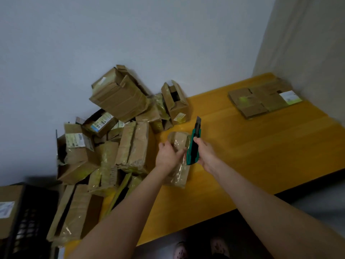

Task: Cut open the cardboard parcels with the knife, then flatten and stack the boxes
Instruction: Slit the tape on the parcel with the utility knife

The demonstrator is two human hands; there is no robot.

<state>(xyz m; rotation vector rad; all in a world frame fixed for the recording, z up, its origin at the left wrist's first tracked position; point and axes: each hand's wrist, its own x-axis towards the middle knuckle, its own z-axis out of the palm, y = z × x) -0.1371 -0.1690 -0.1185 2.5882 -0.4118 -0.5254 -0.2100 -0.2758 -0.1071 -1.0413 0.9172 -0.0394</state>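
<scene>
A small taped cardboard parcel [178,141] lies on the yellow table [252,146] in front of me. My left hand [169,156] grips its left side. My right hand [205,156] holds a green and black utility knife [194,146] upright just right of the parcel, its blade end pointing up and away. A heap of cardboard parcels [119,131] covers the table's left part, some torn open. A stack of flattened boxes [261,101] lies at the far right corner.
A black plastic crate [28,221] with a cardboard box [7,208] stands at the lower left. Grey walls close the table's far and right sides. My feet in slippers [201,249] show below the table's near edge.
</scene>
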